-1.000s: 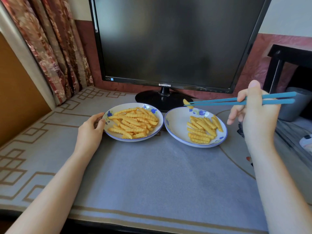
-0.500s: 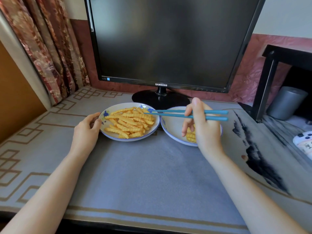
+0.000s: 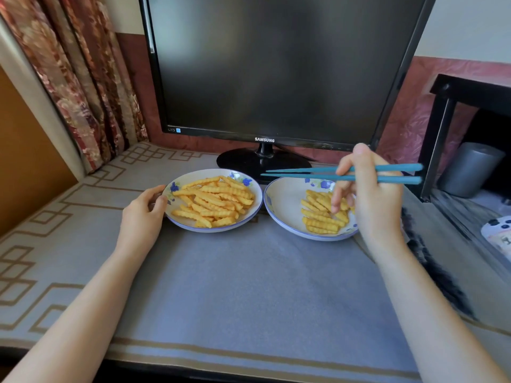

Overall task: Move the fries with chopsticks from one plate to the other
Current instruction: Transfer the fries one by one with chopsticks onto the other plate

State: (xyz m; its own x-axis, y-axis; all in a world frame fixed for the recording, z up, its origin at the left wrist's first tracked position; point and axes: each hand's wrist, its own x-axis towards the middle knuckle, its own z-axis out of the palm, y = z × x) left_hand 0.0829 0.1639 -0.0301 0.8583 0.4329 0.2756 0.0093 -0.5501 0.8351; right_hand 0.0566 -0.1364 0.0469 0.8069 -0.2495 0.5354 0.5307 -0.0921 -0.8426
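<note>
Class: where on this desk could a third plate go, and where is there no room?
Free: the wide grey cloth in front of the left plate and right plate; also the patterned strip beside the left hand. Crowded: plates nearly touch, monitor base close behind.

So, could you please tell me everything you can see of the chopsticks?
The chopsticks are a teal pair, smooth, plastic-looking, tapering to slim tips. They sit almost level and nearly parallel, tips pointing left, slightly apart, holding nothing. The right hand grips them past mid-length; the thick ends jut out right. They hover over the far rim of the right plate, touching no fries.
</note>
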